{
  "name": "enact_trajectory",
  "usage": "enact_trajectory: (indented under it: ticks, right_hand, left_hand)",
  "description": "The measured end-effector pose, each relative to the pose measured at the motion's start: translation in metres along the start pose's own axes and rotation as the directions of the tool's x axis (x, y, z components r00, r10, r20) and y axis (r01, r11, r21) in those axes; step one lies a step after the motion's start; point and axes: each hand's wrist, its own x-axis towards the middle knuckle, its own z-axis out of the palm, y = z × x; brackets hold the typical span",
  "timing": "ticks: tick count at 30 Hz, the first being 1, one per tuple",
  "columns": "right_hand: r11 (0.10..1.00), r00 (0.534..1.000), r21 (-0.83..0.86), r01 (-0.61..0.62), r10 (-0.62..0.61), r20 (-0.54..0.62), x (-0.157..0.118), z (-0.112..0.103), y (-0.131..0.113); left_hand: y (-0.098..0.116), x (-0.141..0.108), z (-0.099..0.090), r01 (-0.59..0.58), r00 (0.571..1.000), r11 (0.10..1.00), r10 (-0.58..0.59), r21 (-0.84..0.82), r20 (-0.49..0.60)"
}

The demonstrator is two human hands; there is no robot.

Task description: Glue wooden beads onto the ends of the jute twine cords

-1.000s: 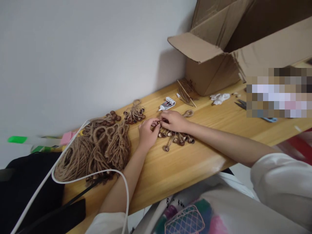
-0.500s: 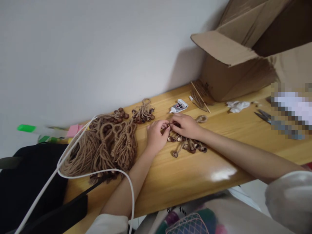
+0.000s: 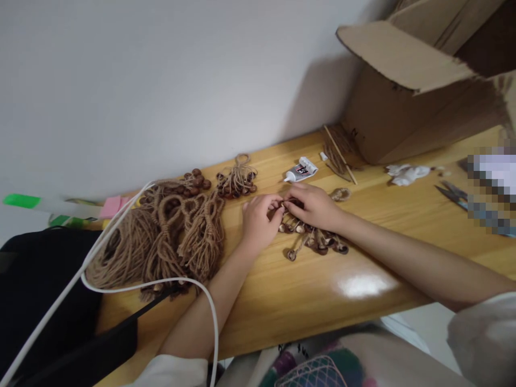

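Observation:
Fingertips of my left hand [image 3: 262, 220] and my right hand [image 3: 312, 207] meet over the wooden table [image 3: 258, 301], both closed in a pinch on something small and dark that I cannot make out. Below my right hand lies a bunch of brown nut shells [image 3: 321, 247] on twine, some showing pale insides. A twine loop [image 3: 341, 194] sticks out beyond that hand. Behind the hands rests a silver glue tube [image 3: 301, 171]. Further back on the left sits another bundle of shells on twine [image 3: 237, 180].
Left are brown cord bundles [image 3: 201, 234], a cord coil [image 3: 124, 250], a white cable [image 3: 177, 280] and a black bag [image 3: 48, 279]. At right are a cardboard box [image 3: 395, 118], a thin stick [image 3: 341, 155], crumpled tissue [image 3: 407, 174] and scissors [image 3: 455, 194].
The camera view has shifted slightly, so the box and scissors appear further right. Both hands keep their pinch at nearly the same spot.

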Motion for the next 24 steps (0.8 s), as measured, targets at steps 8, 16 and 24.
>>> enact_trajectory:
  ticks: [8,16,24]
  right_hand:
    - [1.000,1.000,-0.018,-0.012,0.012,-0.008,0.0005,0.0024,-0.0002]
    - [0.999,0.999,-0.027,-0.032,0.033,0.030,0.0005,-0.0006,-0.0019]
    - [0.999,0.999,-0.009,-0.034,0.034,0.025,0.0012,0.0002,-0.0013]
  left_hand:
    - [0.0000,0.0000,0.0017,0.010,1.000,1.000,-0.010,0.005,0.006]
    - [0.0003,0.0001,0.0013,0.002,1.000,1.000,-0.002,0.004,-0.003]
    - [0.0000,0.0004,0.0012,0.007,1.000,1.000,-0.007,0.008,0.000]
